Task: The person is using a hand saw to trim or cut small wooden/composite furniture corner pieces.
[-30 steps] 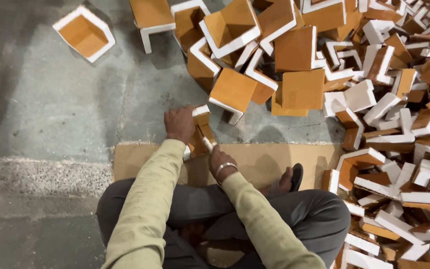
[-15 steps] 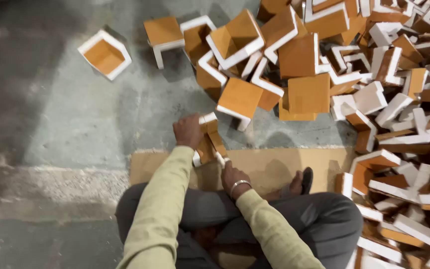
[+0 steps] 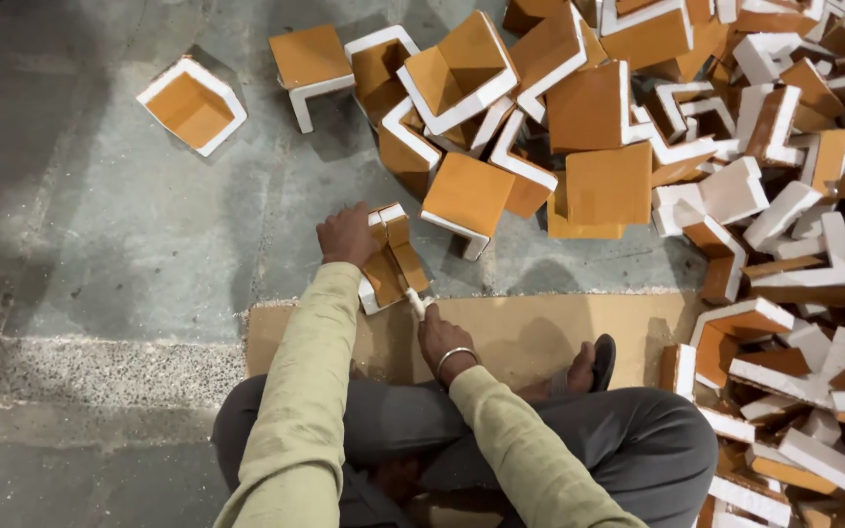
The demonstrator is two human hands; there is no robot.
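My left hand (image 3: 346, 235) grips a small orange corner piece with white foam edges (image 3: 392, 256), holding it upright on the floor at the front of the cardboard sheet (image 3: 540, 332). My right hand (image 3: 442, 334) rests on the cardboard just below that piece, fingers closed around a thin white tool (image 3: 416, 301) whose tip touches the piece's lower end. I sit cross-legged in grey trousers, a bangle on my right wrist.
A big heap of orange-and-white corner pieces (image 3: 735, 147) fills the right side and top. One box-like piece (image 3: 191, 105) lies apart at upper left on the grey concrete floor (image 3: 129, 244). A sandalled foot (image 3: 594, 364) lies on the cardboard.
The view has drifted slightly. My hands stay on the same piece, with the right hand and its tool working at the piece's lower edge.
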